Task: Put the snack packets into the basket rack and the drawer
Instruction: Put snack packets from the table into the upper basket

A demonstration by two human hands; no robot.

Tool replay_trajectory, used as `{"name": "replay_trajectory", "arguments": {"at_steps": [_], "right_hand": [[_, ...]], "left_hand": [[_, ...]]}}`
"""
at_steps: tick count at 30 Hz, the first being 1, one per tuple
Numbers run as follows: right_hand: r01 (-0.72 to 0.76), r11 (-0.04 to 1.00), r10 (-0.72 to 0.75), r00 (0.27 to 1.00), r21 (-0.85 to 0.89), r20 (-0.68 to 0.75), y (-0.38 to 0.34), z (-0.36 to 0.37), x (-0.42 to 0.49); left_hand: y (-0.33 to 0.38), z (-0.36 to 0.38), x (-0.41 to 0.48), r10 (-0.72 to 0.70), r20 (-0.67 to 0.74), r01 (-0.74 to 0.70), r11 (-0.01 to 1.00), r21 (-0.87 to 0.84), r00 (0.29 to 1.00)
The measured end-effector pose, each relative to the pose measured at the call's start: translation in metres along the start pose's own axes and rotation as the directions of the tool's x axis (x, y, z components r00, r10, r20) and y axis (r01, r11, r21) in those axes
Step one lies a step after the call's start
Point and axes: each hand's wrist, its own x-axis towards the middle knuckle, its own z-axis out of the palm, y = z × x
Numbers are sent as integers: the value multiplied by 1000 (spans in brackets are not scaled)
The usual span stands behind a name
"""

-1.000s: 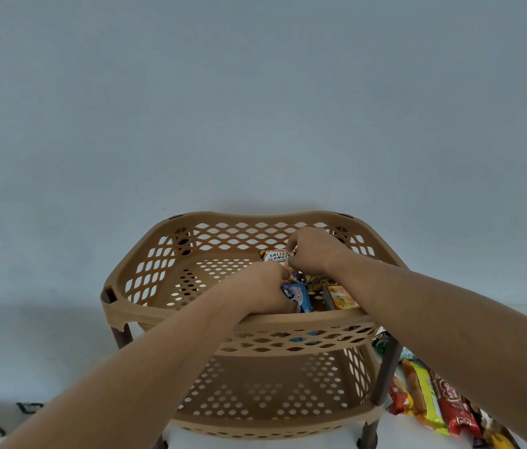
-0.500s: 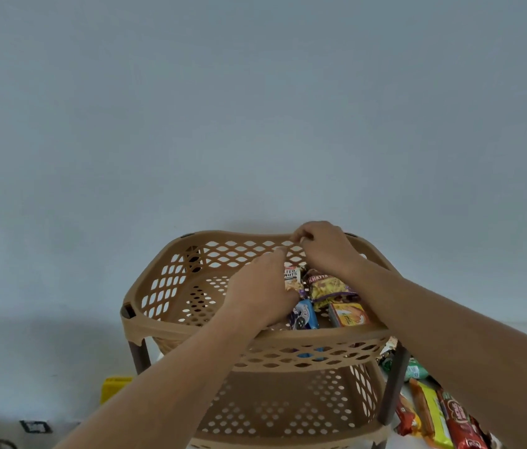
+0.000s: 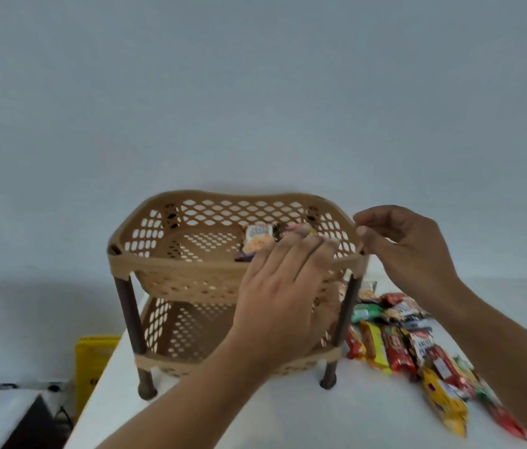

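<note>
Both hands have come up out of the top basket since the earlier frame: the left hand (image 3: 285, 296) now lies spread with straight fingers over the near rim and holds nothing, and the right hand (image 3: 408, 251) hangs loosely curled just beside the rim's right corner, nothing visible between its fingers. One white desk (image 3: 288, 416) lies under both hands. One tan basket rack (image 3: 191, 264) with two tiers on dark legs stands ahead of the left hand; it looks like light plastic that could slide if pushed. Below the right hand lies one heap of loose snack packets (image 3: 398, 348), at least ten, though overlap and blur prevent an exact count. Beyond the left fingertips, two or three stowed packets (image 3: 257, 239) show in the top tier, with any others hidden. The lower tier seems bare, and no drawer is in view. These packets are probably light, slick and crinkly, with crushable contents, so gripping a bar mid-length or pinching a crimped end seems wise.
</note>
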Motion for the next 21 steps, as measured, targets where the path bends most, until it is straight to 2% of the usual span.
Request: {"name": "replay_trajectory", "arguments": {"at_steps": [6,10,14,16,18,19,21], "right_hand": [[-257,966,255,965,-31,-63,63,-58,-67],[-382,923,378,923,-52,-74,106,-92,-94],[-466,884,461,882,-34,-95,152,-126,-111],[-495,868,490,866,-32,-96,179,-141,-117],[-526,848,520,850,-67,-88,208,-155,-122],[-544,834,538,839,-93,-83,223,-161,-124],[-570,810,567,821,-136,-63,253,-170,-131]], "left_hand": [[57,32,-75,-149,220,186,970,-157,964],[90,65,-112,-264,418,356,921,-157,869],[130,109,-131,-372,544,491,867,-85,752],[147,137,-134,-421,600,567,821,-68,680],[163,169,-134,-472,671,661,750,-36,572],[172,187,-133,-508,698,716,698,-11,505],[186,221,-131,-593,737,834,546,74,323]]}}
